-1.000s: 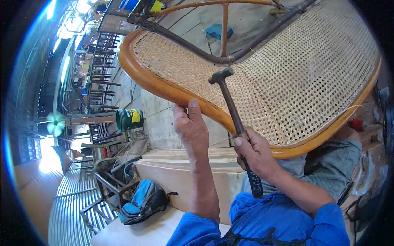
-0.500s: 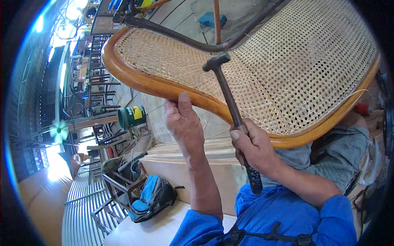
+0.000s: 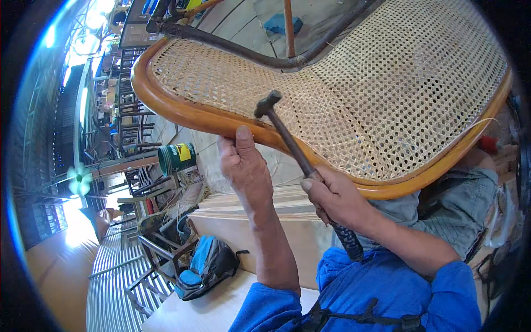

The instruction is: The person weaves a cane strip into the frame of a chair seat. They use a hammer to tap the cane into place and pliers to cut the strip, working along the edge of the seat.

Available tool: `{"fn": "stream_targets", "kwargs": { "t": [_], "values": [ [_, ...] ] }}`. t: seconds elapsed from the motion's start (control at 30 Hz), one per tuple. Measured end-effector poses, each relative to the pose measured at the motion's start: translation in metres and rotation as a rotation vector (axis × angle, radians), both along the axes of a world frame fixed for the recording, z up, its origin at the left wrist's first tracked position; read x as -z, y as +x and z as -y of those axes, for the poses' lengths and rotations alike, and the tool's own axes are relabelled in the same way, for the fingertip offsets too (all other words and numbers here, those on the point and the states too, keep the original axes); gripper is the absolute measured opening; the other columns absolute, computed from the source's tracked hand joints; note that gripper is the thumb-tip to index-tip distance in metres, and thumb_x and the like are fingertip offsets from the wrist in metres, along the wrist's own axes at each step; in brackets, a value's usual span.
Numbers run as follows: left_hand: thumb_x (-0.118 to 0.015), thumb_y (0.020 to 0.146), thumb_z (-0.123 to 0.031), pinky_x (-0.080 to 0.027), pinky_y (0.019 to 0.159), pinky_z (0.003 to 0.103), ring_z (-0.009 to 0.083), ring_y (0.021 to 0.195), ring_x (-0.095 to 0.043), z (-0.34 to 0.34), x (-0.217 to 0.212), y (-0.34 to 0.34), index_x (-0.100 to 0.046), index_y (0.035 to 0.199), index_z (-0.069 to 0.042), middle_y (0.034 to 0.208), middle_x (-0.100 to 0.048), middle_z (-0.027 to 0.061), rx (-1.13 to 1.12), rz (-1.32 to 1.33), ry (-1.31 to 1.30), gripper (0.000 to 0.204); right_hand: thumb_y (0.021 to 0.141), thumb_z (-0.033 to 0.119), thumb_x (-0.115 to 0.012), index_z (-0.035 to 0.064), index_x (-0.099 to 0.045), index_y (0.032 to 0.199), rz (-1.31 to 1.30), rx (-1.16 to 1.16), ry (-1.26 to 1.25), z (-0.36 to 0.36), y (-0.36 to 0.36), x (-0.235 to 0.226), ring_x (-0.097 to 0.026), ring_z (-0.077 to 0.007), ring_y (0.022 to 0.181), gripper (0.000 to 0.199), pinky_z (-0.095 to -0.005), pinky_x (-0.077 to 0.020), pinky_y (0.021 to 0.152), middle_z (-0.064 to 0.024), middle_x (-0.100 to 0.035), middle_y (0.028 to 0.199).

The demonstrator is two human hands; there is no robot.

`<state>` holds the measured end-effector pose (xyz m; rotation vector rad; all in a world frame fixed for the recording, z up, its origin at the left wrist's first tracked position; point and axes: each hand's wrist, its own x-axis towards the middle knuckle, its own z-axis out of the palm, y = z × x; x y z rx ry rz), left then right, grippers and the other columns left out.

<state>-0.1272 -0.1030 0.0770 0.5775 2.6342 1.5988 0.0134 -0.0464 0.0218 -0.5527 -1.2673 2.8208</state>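
A curved chair frame [image 3: 182, 113] of glossy orange-brown wood or rattan lies across the view, with woven cane mesh [image 3: 387, 88] stretched inside it. My left hand [image 3: 247, 166] grips the near rim, thumb on the outer face and fingers curled out of sight underneath. In my right hand [image 3: 338, 198] is a hammer [image 3: 290, 141], held partway along its dark handle, whose patterned lower end sticks out below my fist. The hammer's head is over the rim's inner edge, just beyond my left thumb; whether it touches cannot be told.
A dark curved pole [image 3: 238, 52] runs behind the mesh. On the left are a green bucket [image 3: 177, 159], a blue-and-black backpack [image 3: 207, 268] and stacked chair frames. A pale board [image 3: 260, 207] lies beneath my arms. A blue lump [image 3: 282, 24] rests on the floor beyond.
The hammer's head has come down and to the left, onto or close to the rim, with my right hand following slightly. My left hand keeps its grip, shifted a little left with the frame.
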Motion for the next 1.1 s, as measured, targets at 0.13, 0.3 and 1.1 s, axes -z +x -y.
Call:
{"fn": "stream_targets", "kwargs": {
  "t": [0.13, 0.3, 1.1],
  "values": [
    [-0.05, 0.095, -0.024, -0.04, 0.086, 0.029, 0.0153, 0.092, -0.05, -0.003, -0.002, 0.003, -0.05, 0.113, 0.005, 0.099, -0.056, 0.009, -0.027, 0.008, -0.039, 0.034, 0.092, 0.028, -0.05, 0.0045, -0.047, 0.081, -0.032, 0.141, -0.031, 0.0, 0.002, -0.004, -0.046, -0.0085, 0.042, 0.027, -0.0269, -0.0382, 0.038, 0.0, -0.045, 0.052],
    [-0.049, 0.095, -0.023, -0.04, 0.085, 0.03, 0.0158, 0.092, -0.05, 0.002, 0.003, -0.002, -0.05, 0.112, 0.005, 0.099, -0.056, 0.0094, -0.007, -0.014, 0.018, 0.033, 0.092, 0.028, -0.05, 0.0049, -0.046, 0.081, -0.018, -0.023, 0.101, 0.0, 0.0, -0.006, -0.045, -0.0086, 0.042, 0.026, -0.0265, -0.038, 0.038, 0.0003, -0.044, 0.052],
    [-0.051, 0.094, -0.027, -0.032, 0.052, 0.019, 0.0035, 0.063, -0.038, -0.003, -0.005, 0.01, -0.05, 0.112, 0.001, 0.08, -0.05, -0.0011, -0.034, 0.11, 0.024, 0.033, 0.093, 0.03, -0.05, 0.0046, -0.046, 0.083, -0.053, 0.105, -0.028, -0.012, -0.004, -0.009, -0.045, -0.0072, 0.041, 0.027, -0.0254, -0.0373, 0.037, 0.0008, -0.045, 0.055]
  ]
}}
